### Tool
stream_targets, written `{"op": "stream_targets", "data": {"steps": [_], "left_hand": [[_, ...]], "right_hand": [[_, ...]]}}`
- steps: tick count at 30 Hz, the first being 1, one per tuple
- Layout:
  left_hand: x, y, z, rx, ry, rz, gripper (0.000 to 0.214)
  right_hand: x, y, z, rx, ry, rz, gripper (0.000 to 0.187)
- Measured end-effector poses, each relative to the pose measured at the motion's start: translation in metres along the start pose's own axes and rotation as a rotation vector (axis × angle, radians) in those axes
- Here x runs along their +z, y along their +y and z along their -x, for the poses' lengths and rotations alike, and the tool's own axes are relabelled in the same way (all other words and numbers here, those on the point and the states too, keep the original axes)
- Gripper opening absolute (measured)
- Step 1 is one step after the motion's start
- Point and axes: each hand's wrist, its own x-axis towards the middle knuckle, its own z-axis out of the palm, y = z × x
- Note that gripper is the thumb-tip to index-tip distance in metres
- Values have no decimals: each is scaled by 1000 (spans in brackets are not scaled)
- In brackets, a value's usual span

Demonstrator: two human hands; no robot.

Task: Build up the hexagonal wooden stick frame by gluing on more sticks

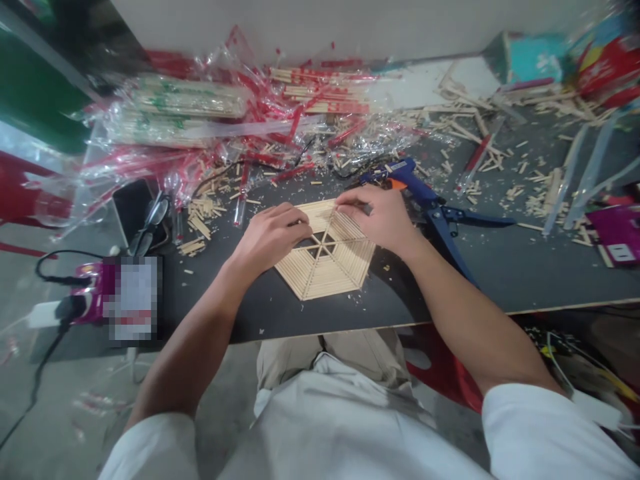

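Observation:
A flat hexagon built of thin wooden sticks lies on the dark board in front of me. My left hand rests curled on its left upper edge, fingers closed against the sticks. My right hand presses on its top right part, fingertips pinched together on a stick near the upper edge. What the fingers pinch is too small to make out clearly.
A blue glue gun and blue cutters lie right of my right hand. Clear wrappers with bundles of sticks pile up at the back. Stick offcuts litter the right side. Glasses on a phone lie left.

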Motion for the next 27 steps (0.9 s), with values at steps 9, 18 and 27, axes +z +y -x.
{"op": "stream_targets", "data": {"steps": [9,18,27], "left_hand": [[-1,0,1,-29,40,-11,27],[-3,3,2,-96,-19,20,33],[-27,5,6,-243,-312,147,33]], "right_hand": [[-4,-8,2,-147,-63,30,7],[-4,-13,3,-155,-207,52,14],[-7,-11,1,-126,-177,47,20]]}}
